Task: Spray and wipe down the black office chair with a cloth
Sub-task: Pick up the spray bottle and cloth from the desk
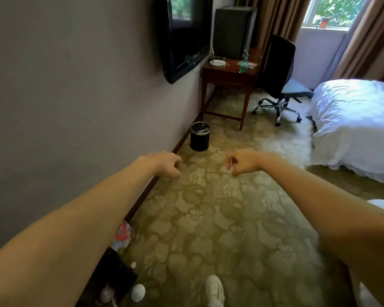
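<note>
Both my arms reach out ahead of me over the flowered carpet (208, 207). My left grip (167, 165) is clenched, fingers curled under, with nothing in it. My right grip (242, 162) is clenched the same way and holds nothing I can make out (a thin pale glint shows by its thumb, too small to tell what it is). The two are near each other but apart, and neither touches anything.

The black office chair (277, 67) stands well away at the far end of the room, between the desk (226, 74) and the bed (353, 120). It sits on a chrome wheeled base, its tall back toward the desk and its seat toward the bed. On the desk the spray bottle (244, 63), clear with green liquid, stands upright near the edge closest to the chair. A pale crumpled thing lies just beside it, perhaps the cloth (252, 64), though it is too small to be sure. Further left on the desk is a white dish (217, 62), with a dark boxy cabinet (233, 32) behind.

A black bin (199, 139) stands on the carpet against the wall, between me and the desk, and a flat screen (184, 36) hangs on the wall above
</note>
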`<state>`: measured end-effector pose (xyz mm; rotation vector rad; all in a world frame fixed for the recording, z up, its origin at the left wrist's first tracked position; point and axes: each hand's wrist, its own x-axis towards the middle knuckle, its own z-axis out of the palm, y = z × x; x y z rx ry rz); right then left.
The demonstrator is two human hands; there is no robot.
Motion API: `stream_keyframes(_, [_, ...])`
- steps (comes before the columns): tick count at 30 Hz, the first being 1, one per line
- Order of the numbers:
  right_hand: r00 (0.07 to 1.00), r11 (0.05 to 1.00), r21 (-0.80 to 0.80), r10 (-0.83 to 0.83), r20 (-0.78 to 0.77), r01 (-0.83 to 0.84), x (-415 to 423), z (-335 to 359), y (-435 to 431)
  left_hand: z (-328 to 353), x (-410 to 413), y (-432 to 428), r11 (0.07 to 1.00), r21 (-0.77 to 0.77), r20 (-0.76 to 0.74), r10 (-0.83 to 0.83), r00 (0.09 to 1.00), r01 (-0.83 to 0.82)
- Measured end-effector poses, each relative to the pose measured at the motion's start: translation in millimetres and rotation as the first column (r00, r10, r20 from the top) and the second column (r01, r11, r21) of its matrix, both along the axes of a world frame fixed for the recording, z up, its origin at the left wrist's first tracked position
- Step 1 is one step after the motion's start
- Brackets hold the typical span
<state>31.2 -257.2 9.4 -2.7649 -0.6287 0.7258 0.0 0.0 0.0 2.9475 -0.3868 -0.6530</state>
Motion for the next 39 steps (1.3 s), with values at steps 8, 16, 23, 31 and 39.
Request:
stream_keyframes(8, [0.996,0.996,0.026,-0.084,0.007,0.083,38.3,-3.1,-26.8,-2.5,40.5,-19.9,0.999,-0.031,-0.012,-0.020,1.000,0.020])
stream_keyframes(16, [0.997,0.996,0.041,-0.079,-0.012,0.080,131.5,-21.5,-45.7,-20.8,133.1,-43.4,0.996,-0.087,-0.044,-0.003,0.999,-0.001])
stream_keyframes(23, [0.996,0.995,0.028,-0.093,-0.013,0.093,239.7,-26.6,-91.0,-31.4,240.0,-94.3,0.993,-0.119,-0.099,-0.013,0.995,0.001])
stream_keyframes(31, [0.994,0.994,0.016,-0.105,-0.010,0.106,337.5,-34.8,-121.5,-36.6,339.2,-118.1,0.993,-0.120,-0.106,-0.004,0.994,-0.009])
stream_keyframes(39, [0.992,0.993,0.007,-0.118,-0.041,0.119,427.6,-59.4,-117.5,-53.4,431.5,-118.0,0.995,-0.103,-0.143,-0.015,0.990,0.001])
